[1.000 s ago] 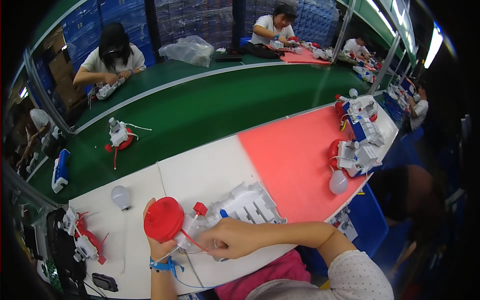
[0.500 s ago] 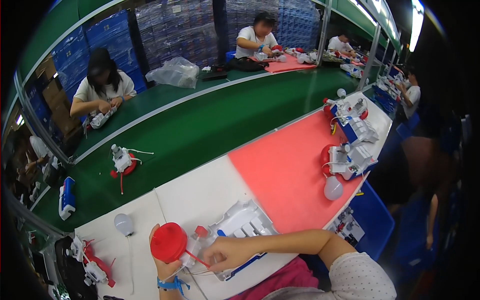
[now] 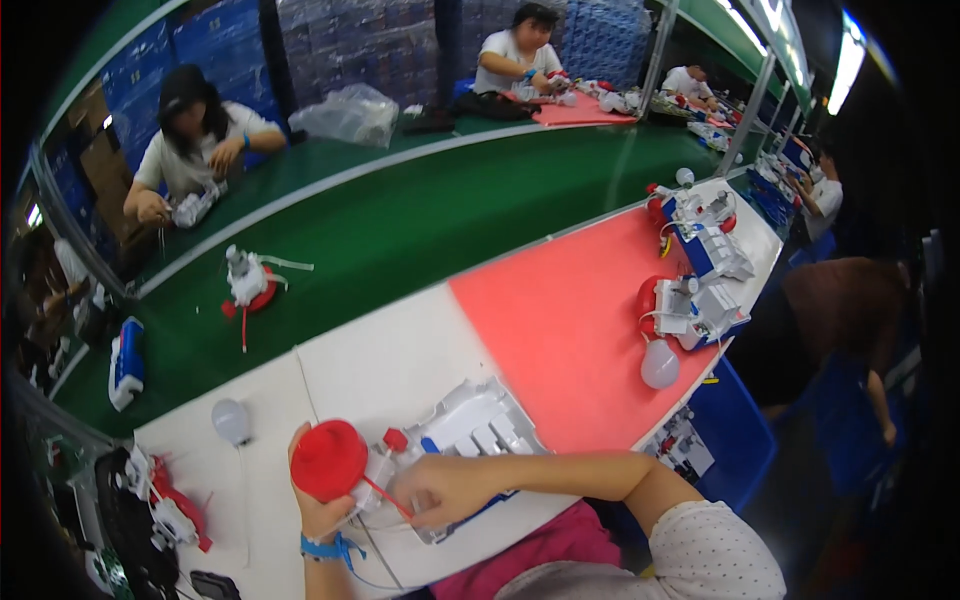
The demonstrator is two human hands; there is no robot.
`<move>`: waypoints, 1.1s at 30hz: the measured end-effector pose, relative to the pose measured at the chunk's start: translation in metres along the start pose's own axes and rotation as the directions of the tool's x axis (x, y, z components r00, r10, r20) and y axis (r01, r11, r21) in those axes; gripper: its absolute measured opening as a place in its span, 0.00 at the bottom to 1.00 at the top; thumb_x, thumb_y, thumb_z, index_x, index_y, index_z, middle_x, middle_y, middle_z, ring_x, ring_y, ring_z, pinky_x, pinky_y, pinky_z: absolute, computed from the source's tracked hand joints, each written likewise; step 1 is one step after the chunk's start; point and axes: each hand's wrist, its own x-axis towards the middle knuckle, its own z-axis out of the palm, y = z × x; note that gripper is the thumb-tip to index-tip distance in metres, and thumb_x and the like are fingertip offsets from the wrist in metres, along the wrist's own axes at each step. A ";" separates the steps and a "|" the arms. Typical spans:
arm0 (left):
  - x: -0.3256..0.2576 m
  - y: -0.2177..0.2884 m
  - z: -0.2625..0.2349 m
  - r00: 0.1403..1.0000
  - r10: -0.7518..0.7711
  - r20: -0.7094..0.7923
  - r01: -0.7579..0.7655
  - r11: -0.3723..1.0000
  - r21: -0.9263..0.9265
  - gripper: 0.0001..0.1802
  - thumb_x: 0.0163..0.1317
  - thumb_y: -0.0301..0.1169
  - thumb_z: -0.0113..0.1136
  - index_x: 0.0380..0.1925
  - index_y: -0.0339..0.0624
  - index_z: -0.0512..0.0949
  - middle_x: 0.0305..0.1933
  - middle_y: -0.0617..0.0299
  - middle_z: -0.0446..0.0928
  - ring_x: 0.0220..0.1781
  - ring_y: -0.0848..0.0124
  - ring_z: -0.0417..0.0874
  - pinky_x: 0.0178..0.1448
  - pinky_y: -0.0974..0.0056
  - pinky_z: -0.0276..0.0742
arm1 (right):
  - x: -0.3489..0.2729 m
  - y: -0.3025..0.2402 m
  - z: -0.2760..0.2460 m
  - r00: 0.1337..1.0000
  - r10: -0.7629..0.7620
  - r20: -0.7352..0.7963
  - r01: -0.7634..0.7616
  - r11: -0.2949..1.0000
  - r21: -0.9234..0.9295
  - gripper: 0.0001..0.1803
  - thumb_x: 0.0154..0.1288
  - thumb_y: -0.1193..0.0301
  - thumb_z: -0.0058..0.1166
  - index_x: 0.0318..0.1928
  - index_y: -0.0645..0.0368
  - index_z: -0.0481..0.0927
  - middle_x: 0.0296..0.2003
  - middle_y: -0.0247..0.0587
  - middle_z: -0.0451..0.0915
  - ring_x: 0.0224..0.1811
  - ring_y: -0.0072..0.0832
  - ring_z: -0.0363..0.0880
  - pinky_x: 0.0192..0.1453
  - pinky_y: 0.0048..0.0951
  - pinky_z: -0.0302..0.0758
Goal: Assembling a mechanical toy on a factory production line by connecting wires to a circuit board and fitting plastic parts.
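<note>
My left hand [image 3: 318,507] is wrapped round a round red plastic part [image 3: 329,461] with a stepped top. A white plastic piece [image 3: 376,474] with a small red block [image 3: 395,439] sits against its right side. From the red part a thin red strip [image 3: 385,496] runs to the fingertips of my right hand [image 3: 436,490]. Those fingers are pinched together and partly blurred; what they hold is hidden. Beneath my right hand and forearm lies an open white casing [image 3: 480,425] with inner ribs and blue edging, partly covered by the arm.
A white bulb [image 3: 231,421] with a wire and red-white assemblies [image 3: 172,505] lie at left. Two blue-white assemblies [image 3: 690,305] stand on the pink mat [image 3: 560,330]'s right side. Beyond runs a green belt [image 3: 400,220] carrying another assembly [image 3: 250,280]; co-workers sit across it. A blue bin [image 3: 745,430] stands below right.
The view has shifted slightly. My left hand keeps the red part, and my right hand stays beside the strip, its fingers now more blurred. The co-worker at far left has raised one hand.
</note>
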 end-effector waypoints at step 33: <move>0.004 0.007 -0.012 0.985 0.171 -0.021 -0.162 0.960 0.226 0.53 0.28 0.31 0.74 0.57 0.38 0.54 0.52 0.54 0.67 0.54 0.65 0.70 0.58 0.62 0.67 | 0.020 -0.033 -0.005 0.884 -0.368 -0.288 -0.161 0.338 -0.927 0.07 0.41 0.77 0.58 0.26 0.59 0.78 0.21 0.36 0.70 0.24 0.31 0.70 0.26 0.29 0.66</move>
